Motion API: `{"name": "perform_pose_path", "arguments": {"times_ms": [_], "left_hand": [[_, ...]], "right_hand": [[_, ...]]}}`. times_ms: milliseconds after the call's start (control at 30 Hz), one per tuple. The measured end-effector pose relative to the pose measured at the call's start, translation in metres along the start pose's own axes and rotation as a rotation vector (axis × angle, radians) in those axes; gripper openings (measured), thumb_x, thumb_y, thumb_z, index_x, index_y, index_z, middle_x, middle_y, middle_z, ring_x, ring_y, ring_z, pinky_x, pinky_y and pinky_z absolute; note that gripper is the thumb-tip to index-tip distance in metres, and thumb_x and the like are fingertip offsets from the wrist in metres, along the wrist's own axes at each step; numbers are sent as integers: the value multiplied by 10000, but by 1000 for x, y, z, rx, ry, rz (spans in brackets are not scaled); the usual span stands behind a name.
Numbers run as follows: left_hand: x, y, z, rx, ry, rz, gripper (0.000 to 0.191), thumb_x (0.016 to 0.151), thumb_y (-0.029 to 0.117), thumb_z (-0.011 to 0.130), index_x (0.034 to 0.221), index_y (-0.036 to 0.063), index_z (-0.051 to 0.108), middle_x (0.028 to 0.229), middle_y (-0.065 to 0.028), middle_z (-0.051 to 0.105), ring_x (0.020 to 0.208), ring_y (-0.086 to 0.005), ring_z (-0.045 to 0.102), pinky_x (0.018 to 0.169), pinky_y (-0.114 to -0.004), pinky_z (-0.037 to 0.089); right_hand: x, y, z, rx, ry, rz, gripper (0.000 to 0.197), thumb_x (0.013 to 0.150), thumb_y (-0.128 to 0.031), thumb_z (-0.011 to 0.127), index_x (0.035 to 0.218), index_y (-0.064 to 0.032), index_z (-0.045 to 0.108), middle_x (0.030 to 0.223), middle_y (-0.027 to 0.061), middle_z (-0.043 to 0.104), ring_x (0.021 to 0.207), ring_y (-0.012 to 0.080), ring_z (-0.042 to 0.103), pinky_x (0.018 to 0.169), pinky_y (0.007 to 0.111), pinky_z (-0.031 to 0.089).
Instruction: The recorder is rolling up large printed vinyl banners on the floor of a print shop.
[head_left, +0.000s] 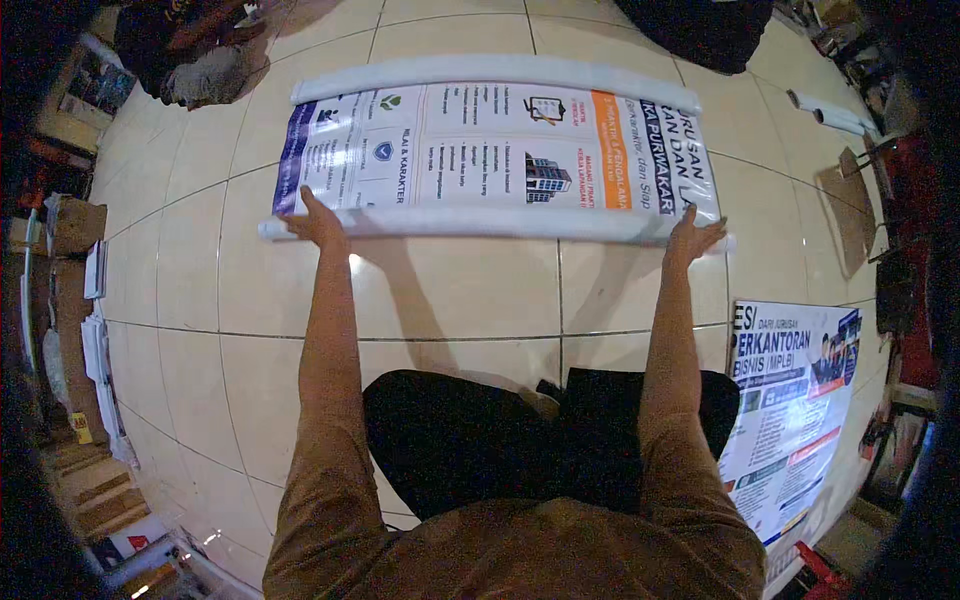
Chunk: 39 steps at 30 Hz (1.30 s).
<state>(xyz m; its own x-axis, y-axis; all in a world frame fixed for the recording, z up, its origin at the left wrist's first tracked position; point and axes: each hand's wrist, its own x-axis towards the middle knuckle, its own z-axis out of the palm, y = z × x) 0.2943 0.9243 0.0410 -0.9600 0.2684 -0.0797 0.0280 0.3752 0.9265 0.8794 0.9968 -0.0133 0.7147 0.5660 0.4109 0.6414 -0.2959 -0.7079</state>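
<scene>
A printed vinyl banner (465, 146) lies sideways on the tiled floor in front of me, with text, icons and an orange band. Its far side is wound into a white roll (495, 73), and its near side into a second white roll (502, 224). My left hand (319, 221) grips the left end of the near roll, thumb extended over the print. At the other end, my right hand (691, 234) holds the same roll with its thumb also over the print. The undersides of both rolls are hidden.
Another printed poster (795, 420) lies flat at my right. White tubes (832, 112) and a brown board (846, 210) are farther right. A cardboard box (79, 225) and stacked white sheets (97, 360) line the left. Dark-clothed people (701, 30) appear at the far edge.
</scene>
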Motion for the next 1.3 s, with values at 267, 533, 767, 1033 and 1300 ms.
{"name": "perform_pose_path", "arguments": {"times_ms": [267,533,767,1033,1300], "left_hand": [[62,32,112,-514,-478,180,865,807,454,614,1462,101,175,1466,-250,227,1390,-353,194,1083,-560,203],[31,38,183,1216,-721,1344,746,690,230,686,1350,94,366,1288,-149,487,1196,-333,464,975,-625,324],[90,23,122,1052,-717,1348,555,681,276,709,1168,67,545,1112,-145,603,1003,-329,596,889,-440,453],[-23,-49,-93,1106,-771,1196,609,557,246,771,1109,89,571,1073,-135,590,1062,-326,547,942,-477,375],[-86,-122,-220,811,-236,1228,568,628,270,686,1147,95,538,1184,-137,519,1239,-317,408,1094,-574,126]], "right_hand": [[0,-136,126,258,-663,-621,704,777,-392,687,1343,-65,426,1379,228,407,1289,393,366,1042,514,314],[-5,-188,176,-494,-971,-1114,662,669,-208,711,1282,-125,476,1157,113,567,1053,320,571,887,520,448],[-11,-155,142,-367,-913,-1186,645,640,-297,750,1210,-97,525,1074,139,596,982,322,599,808,472,484],[-122,-85,-63,-323,-1158,-1070,681,668,-392,718,1240,-81,521,1200,168,531,1145,343,469,990,488,341],[-192,-110,-106,47,-1049,-1489,582,838,-408,601,1336,-143,463,1350,131,448,1202,335,424,1008,554,302]]}}
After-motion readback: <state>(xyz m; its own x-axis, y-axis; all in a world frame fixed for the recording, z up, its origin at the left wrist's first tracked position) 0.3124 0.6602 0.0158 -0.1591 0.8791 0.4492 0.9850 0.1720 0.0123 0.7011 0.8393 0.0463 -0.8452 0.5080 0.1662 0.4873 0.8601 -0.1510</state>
